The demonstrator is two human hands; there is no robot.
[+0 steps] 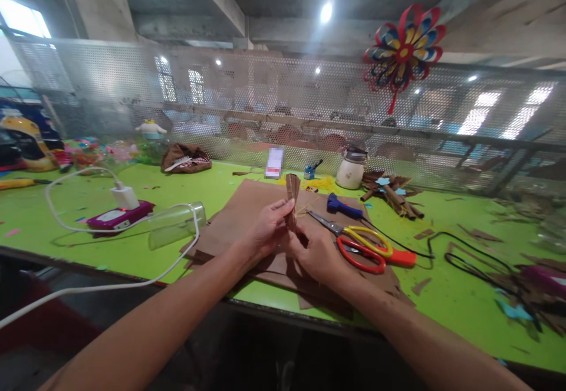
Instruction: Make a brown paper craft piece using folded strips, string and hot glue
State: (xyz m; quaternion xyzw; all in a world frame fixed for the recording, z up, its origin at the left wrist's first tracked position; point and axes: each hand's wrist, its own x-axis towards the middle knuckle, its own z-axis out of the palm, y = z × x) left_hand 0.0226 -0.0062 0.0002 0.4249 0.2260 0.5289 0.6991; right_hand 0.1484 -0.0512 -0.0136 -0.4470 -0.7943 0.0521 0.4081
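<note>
Between my two hands a narrow pleated strip of brown paper (pixel 292 187) stands upright, its folds fanning slightly at the top. My left hand (pixel 270 226) pinches it around the middle with thumb and fingers. Lower down, my right hand (pixel 315 252) has its fingers closed on the paper's bottom part, which is mostly hidden. Beneath both hands lies a stack of brown paper sheets (pixel 234 217). Just right of my right hand rest scissors (pixel 365 243) with red and yellow handles. A blue glue gun (pixel 342 205) with a black cord lies behind them.
A clear plastic cup (pixel 177 226) lies on its side at left, near a purple power strip (pixel 119 215) with a white cable. At the back stand a white jar (pixel 351 168) and a small blue bottle (pixel 309 171). Rolled brown paper pieces (pixel 393 196) are heaped at right.
</note>
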